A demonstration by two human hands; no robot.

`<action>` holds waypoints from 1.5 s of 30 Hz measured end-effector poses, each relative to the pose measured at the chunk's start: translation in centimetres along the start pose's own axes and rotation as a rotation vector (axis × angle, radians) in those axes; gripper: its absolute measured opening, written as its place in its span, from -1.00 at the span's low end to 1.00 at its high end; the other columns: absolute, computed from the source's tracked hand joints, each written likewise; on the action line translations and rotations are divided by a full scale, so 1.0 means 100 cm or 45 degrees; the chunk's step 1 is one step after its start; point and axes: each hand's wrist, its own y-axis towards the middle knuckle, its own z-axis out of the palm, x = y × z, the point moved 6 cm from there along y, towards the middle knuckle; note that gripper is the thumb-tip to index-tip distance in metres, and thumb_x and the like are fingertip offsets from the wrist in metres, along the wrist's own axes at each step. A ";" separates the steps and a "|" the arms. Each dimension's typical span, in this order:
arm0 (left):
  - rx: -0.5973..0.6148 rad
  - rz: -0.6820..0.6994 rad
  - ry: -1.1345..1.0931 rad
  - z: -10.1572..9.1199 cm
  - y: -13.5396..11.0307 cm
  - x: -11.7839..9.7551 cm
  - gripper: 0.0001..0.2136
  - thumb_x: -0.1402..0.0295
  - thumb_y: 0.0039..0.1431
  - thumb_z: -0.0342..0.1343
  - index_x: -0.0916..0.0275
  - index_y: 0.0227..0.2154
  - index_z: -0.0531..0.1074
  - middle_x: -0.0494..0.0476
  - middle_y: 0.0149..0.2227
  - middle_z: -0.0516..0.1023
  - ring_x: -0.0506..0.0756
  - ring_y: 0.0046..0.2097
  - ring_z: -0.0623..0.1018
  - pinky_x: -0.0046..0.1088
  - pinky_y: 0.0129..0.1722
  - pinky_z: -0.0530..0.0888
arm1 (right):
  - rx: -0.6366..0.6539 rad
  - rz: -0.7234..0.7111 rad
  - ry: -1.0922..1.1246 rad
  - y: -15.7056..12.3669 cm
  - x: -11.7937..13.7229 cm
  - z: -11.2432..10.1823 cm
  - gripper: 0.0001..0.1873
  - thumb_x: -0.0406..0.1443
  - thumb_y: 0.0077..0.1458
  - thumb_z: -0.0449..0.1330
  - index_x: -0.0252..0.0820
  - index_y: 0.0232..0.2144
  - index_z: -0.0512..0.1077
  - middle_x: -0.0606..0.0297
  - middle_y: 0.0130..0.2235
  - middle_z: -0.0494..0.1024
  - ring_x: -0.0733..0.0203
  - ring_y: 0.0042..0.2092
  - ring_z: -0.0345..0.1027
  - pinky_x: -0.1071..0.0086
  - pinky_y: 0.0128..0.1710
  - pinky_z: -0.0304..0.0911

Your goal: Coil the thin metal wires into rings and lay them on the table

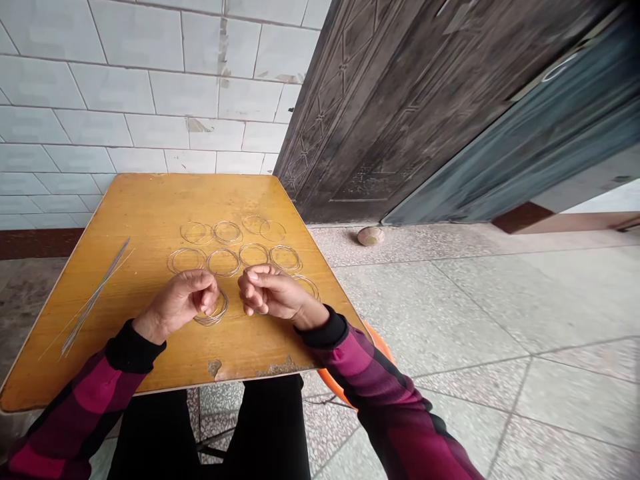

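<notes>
My left hand (183, 301) is curled over a coil of thin wire (214, 313) on the wooden table (150, 207), its fingers closed on the ring. My right hand (273, 293) hovers just beside it, fingers bent inward in a pinch; what they hold is too fine to make out. Several finished wire rings (225, 262) lie in two rows beyond both hands. Another ring (309, 285) peeks out behind my right hand.
A bundle of straight wires (93, 300) lies at the table's left side. An orange stool (373, 347) shows under my right arm. A small round object (371, 236) sits on the floor by the dark wooden door (400, 113). A tiled wall (140, 87) stands behind.
</notes>
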 end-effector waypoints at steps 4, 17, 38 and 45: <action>-0.019 -0.085 0.129 0.000 -0.001 0.003 -0.64 0.14 -0.09 0.37 0.31 -0.68 0.42 0.00 -0.66 0.35 -0.04 -0.58 0.35 -0.50 -0.53 0.26 | -0.018 0.138 -0.140 -0.002 -0.008 -0.001 -0.61 -0.07 0.06 0.37 -0.29 -0.53 0.49 0.47 -0.66 0.48 0.50 -0.69 0.30 0.57 -0.49 0.45; 0.062 -0.303 0.119 0.005 -0.002 0.017 -0.68 0.22 -0.07 0.27 0.29 -0.72 0.34 0.00 -0.67 0.30 -0.04 -0.57 0.30 -0.46 -0.51 0.20 | -0.052 0.225 -0.466 -0.002 -0.012 0.002 -0.60 -0.05 0.02 0.37 -0.29 -0.55 0.50 0.43 -0.64 0.49 0.47 -0.63 0.35 0.62 -0.65 0.22; 0.115 -0.547 0.121 -0.001 -0.006 0.036 -0.85 0.34 -0.10 0.35 0.34 -0.55 0.56 0.09 -0.54 0.48 -0.04 -0.50 0.41 -0.51 -0.46 0.39 | 0.092 0.276 -0.964 -0.010 -0.004 -0.004 -0.82 -0.24 0.13 0.25 -0.28 -0.40 0.52 0.43 -0.53 0.49 0.46 -0.54 0.36 0.53 -0.47 0.27; 0.056 -0.541 0.037 -0.006 -0.006 0.040 -0.84 0.39 -0.11 0.38 0.37 -0.53 0.54 0.08 -0.50 0.47 -0.06 -0.49 0.42 -0.51 -0.42 0.39 | -0.018 0.165 -0.869 -0.010 0.008 -0.008 -0.80 -0.21 0.09 0.30 -0.28 -0.35 0.52 0.43 -0.50 0.48 0.46 -0.50 0.34 0.53 -0.48 0.25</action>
